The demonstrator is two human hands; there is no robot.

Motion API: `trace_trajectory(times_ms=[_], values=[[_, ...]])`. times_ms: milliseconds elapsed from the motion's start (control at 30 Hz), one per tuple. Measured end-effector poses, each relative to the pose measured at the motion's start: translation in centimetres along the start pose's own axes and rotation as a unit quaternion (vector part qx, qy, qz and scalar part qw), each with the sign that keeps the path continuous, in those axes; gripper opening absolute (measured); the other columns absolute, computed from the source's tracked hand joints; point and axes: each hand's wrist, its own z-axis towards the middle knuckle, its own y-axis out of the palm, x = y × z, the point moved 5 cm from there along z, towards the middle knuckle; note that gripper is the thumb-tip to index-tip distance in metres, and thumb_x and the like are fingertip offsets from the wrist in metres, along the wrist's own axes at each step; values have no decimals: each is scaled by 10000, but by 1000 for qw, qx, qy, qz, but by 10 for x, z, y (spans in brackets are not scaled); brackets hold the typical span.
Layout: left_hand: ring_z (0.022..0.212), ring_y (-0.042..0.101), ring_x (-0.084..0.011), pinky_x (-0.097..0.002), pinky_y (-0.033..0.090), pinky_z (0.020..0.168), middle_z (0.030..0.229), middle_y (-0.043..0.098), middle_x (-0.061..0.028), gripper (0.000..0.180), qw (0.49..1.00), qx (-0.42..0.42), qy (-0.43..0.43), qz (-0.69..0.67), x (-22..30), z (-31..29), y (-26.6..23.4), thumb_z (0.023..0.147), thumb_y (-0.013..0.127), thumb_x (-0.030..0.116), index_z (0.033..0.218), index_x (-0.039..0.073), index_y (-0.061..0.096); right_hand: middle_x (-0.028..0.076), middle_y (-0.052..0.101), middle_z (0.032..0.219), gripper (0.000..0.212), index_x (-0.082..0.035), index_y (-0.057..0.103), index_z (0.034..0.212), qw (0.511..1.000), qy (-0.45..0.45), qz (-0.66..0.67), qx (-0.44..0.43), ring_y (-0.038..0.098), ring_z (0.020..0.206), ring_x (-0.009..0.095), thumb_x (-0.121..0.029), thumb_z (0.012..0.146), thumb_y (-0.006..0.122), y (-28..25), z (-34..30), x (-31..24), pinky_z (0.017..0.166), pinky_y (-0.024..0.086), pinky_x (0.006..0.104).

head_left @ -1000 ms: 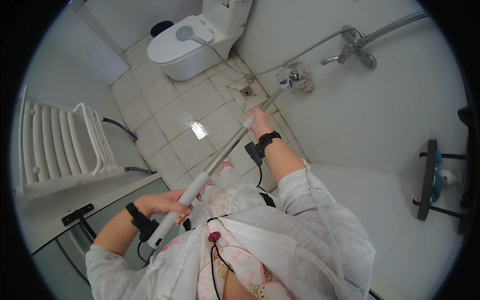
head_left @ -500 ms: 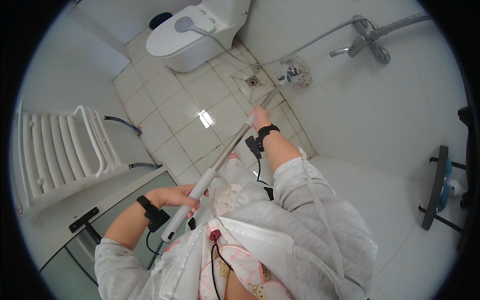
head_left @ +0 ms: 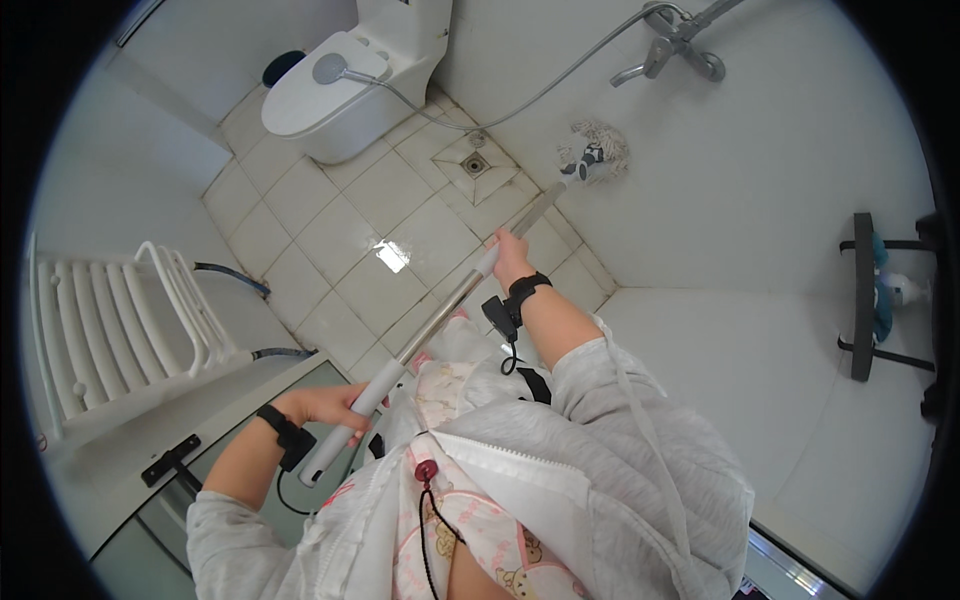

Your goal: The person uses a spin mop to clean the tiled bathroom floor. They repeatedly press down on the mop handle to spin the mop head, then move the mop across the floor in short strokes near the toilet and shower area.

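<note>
A mop with a long white and silver handle (head_left: 440, 318) runs slantwise from my waist up to the right. Its shaggy off-white string head (head_left: 612, 155) is at the white tiled wall, right of the floor drain; whether it presses on the tiles I cannot tell. My left hand (head_left: 335, 405) is closed around the thick white grip near the handle's lower end. Farther up, my right hand (head_left: 511, 256) wraps the shaft. Both wrists carry black straps with small devices.
At the far side stands a white toilet (head_left: 330, 95) with a shower head (head_left: 329, 69) on its lid. The hose arcs to a wall tap (head_left: 668, 48). A white towel radiator (head_left: 120, 320) is on the left, a dark wall shelf (head_left: 862, 300) on the right. A drain (head_left: 474, 164) sits in the tiled floor.
The mop head has moved right along the wall, farther from the drain. Both hands keep their hold on the handle. The whole view has shifted slightly.
</note>
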Motion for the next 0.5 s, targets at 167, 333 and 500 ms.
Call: trace_trajectory(times_ms=[167, 333, 500], values=[[582, 568, -149, -296, 491, 571, 702, 535, -57, 478, 999, 10, 2, 39, -4, -2, 2, 765, 553, 73, 1178, 22, 319, 136, 463, 678, 383, 41, 314, 999, 1000, 1, 19, 9, 479, 477, 236, 35, 697, 550, -16, -14, -5, 419, 407, 368], [570, 566, -151, -295, 488, 553, 700, 535, -59, 464, 998, 33, 7, 53, 3, 2, -1, 763, 545, 77, 1167, 9, 327, 147, 462, 685, 402, 57, 310, 1022, 999, 3, 27, 26, 481, 479, 248, 38, 693, 541, -18, -6, -4, 420, 407, 388], [557, 564, -153, -298, 487, 543, 697, 532, -63, 461, 993, 63, -20, 95, 9, 7, -12, 742, 533, 59, 1153, 3, 333, 158, 469, 706, 416, 72, 313, 1043, 998, 44, 28, 22, 478, 488, 255, 45, 685, 523, -17, 13, 7, 427, 404, 409]])
